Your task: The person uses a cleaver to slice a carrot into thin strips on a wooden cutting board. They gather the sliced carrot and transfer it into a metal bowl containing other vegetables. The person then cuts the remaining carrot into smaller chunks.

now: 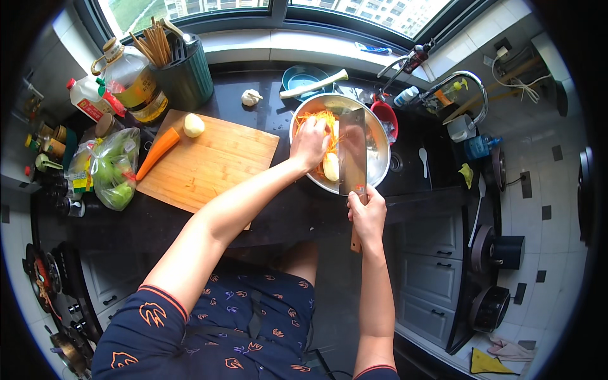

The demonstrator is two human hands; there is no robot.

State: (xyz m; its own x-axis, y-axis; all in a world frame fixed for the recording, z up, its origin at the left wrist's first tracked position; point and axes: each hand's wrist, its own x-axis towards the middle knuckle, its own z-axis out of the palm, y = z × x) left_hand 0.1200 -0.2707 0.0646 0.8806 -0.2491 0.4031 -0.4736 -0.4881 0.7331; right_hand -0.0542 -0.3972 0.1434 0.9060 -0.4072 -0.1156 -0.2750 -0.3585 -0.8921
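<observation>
My right hand (367, 215) grips the wooden handle of a cleaver (353, 149). Its wide blade stands over the right half of a steel bowl (378, 166), pointing away from me. In the bowl's left half, my left hand (310, 143) has its fingers bent down into a heap of shredded carrot (333, 120); the fingertips are partly hidden. A pale yellow peeled piece (330, 166) lies beside the blade, its kind unclear. Left of the bowl is a wooden cutting board (215, 158), bearing a peeled carrot (158, 152) and a round, pale peeled vegetable (194, 125).
Behind the board sits a garlic bulb (251, 97). A long pale stalk (313, 84) rests across a blue-green bowl (297, 75). Bagged green vegetables (115, 168), an oil jug (133, 79) and a chopstick holder (190, 73) stand left. A red container (385, 114) and faucet (482, 104) are right.
</observation>
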